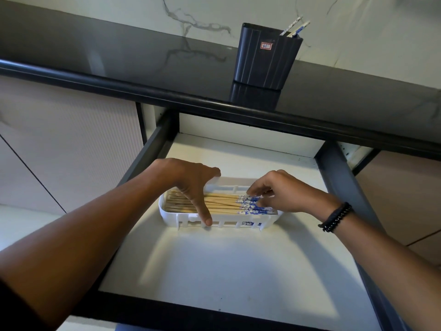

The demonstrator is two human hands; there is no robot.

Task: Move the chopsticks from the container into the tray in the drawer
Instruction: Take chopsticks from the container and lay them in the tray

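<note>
A white tray (250,224) lies in the open drawer (238,271) and holds several wooden chopsticks (222,203) with blue-and-white ends. My left hand (191,182) spans the tray, thumb on its far rim and index finger on its near wall. My right hand (279,192) hovers over the tray's right end, its curled fingertips touching the patterned chopstick ends. On the counter stands the dark ribbed container (265,58) with two chopsticks (296,27) sticking out of its right corner.
The black glossy counter (119,56) runs across the top, its rounded front edge overhanging the drawer. Dark drawer sides (343,177) frame the white floor. Pale cabinet fronts (59,144) lie to the left and right. A black bracelet (336,217) circles my right wrist.
</note>
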